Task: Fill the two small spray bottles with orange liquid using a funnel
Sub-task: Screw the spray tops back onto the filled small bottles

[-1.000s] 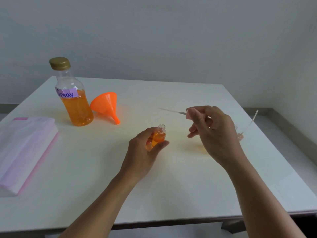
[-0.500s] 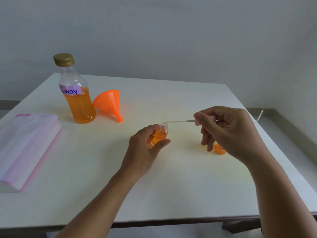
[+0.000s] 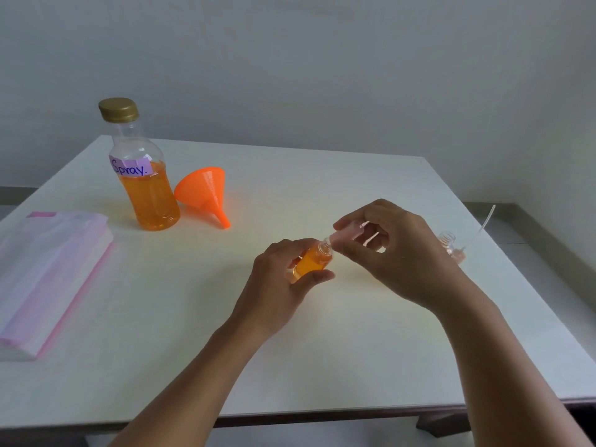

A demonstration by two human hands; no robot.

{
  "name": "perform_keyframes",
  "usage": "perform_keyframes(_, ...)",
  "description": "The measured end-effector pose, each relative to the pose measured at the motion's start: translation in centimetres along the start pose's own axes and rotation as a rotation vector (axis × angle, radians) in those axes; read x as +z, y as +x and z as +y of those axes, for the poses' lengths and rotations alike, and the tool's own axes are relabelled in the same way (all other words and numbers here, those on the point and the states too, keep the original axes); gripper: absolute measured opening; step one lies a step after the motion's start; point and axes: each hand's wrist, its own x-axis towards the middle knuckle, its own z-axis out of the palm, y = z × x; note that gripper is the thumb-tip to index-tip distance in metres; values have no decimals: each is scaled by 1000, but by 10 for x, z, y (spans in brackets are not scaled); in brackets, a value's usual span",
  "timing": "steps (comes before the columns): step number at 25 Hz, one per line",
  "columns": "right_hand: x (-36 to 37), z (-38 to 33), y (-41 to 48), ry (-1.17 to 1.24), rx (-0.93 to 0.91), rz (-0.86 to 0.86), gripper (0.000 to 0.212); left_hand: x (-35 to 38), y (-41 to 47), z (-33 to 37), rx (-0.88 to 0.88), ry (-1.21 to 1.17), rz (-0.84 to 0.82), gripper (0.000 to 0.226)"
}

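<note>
My left hand (image 3: 283,279) grips a small spray bottle (image 3: 312,261) full of orange liquid, tilted with its neck towards the right. My right hand (image 3: 393,253) pinches a pink spray cap (image 3: 346,235) right at that neck; its thin tube is no longer visible. A second small bottle (image 3: 451,248) stands uncapped behind my right hand, partly hidden, with a second cap's white tube (image 3: 483,225) sticking up beside it. The orange funnel (image 3: 204,191) lies on its side beside the big capped bottle (image 3: 145,182) labelled "Spray", half full of orange liquid.
Everything sits on a white table (image 3: 322,350). A folded pink-and-white plastic bag (image 3: 45,272) lies at the left edge. A grey wall stands behind the table, and the floor drops away past the right edge.
My right hand brought the spray cap leftwards; its tube has gone into the small bottle's neck and the cap now meets the opening. My left hand tilted the bottle slightly.
</note>
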Motion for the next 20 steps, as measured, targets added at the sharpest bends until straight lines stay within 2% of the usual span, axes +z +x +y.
perform_keyframes(5,1,7,4,-12,-16,-93,31,0,0,-1,27,-32,-14,45)
perform_keyframes(8,2,7,6,-40,23,-54,9,-1,0,-2,34,-24,-23,43)
perform_keyframes(10,0,7,8,-158,39,-7,38,-2,1,-3,37,-14,-27,43)
perform_keyframes(12,-3,7,7,-197,31,-42,49,-3,1,-3,44,-6,-31,43)
perform_keyframes(15,-5,10,6,-98,-17,-107,41,-3,2,-3,42,-2,-40,44)
perform_keyframes(17,-1,12,8,-92,-17,-60,19,-3,2,-2,46,10,-52,47)
perform_keyframes(18,1,11,9,-123,17,-40,23,-3,2,-2,48,23,-61,48)
perform_keyframes(20,4,14,11,-200,84,-41,50,-3,1,-3,63,42,-69,48)
